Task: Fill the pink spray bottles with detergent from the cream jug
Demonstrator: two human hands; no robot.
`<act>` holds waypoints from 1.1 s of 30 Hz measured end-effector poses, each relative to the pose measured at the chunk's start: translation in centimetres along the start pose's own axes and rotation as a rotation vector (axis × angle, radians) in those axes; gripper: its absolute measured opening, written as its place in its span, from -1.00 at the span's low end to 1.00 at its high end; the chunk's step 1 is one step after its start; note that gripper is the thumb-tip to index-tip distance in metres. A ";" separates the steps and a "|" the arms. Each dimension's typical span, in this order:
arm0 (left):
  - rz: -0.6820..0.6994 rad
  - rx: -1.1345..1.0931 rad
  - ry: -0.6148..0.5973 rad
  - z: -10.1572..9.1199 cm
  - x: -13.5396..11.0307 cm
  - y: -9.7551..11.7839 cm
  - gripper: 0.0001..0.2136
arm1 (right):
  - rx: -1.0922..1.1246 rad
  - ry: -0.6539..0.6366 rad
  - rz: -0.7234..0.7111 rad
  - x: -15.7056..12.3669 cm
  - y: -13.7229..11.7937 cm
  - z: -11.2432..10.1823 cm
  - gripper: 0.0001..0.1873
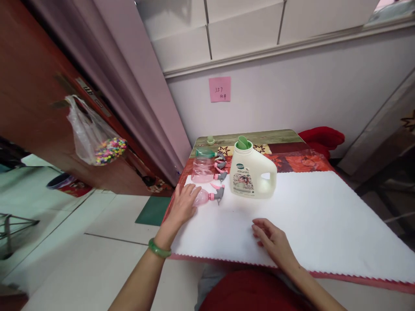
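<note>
My left hand (182,204) reaches to a pink spray bottle (207,197) lying on its side on the white cloth (317,220); its fingers touch the bottle's body without clearly closing round it. Behind that bottle lie another pink spray bottle (203,172) and a green one (206,153), both on their sides. A cream detergent jug (251,174) with a green cap stands upright just right of them. My right hand (272,242) rests flat on the cloth near the front edge, fingers loosely stretched, holding nothing.
A small green cap (210,139) sits at the table's far left corner. A pink sticky note (219,89) is on the wall. A plastic bag of coloured beads (97,142) hangs from the wooden door at left. Red fabric (320,136) lies beyond the table.
</note>
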State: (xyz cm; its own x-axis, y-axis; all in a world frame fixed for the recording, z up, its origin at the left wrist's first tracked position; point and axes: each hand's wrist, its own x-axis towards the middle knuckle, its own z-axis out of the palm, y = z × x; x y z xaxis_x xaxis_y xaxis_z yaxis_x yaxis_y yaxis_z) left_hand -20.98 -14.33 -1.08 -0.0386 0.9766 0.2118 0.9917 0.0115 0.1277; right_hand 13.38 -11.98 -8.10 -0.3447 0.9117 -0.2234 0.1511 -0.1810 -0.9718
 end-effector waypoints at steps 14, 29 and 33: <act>-0.228 -0.221 0.153 4.7 2.1 -1.4 0.10 | -0.132 0.017 -0.097 0.5 0.8 -0.2 -0.58; -0.190 -0.371 0.153 5.3 8.5 -5.0 -0.12 | -0.208 0.037 -0.147 0.5 0.5 -0.2 -0.60; -0.195 -0.395 0.158 5.5 10.3 -4.9 -0.10 | -0.218 0.031 -0.159 0.7 0.7 -0.1 -0.63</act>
State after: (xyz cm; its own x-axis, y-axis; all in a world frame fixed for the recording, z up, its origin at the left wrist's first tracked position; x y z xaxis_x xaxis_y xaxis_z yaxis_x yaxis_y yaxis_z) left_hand -25.59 -3.12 -4.87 -0.2684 0.9192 0.2880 0.8428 0.0794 0.5323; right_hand 13.37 -11.43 -8.89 -0.3521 0.9338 -0.0634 0.2940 0.0461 -0.9547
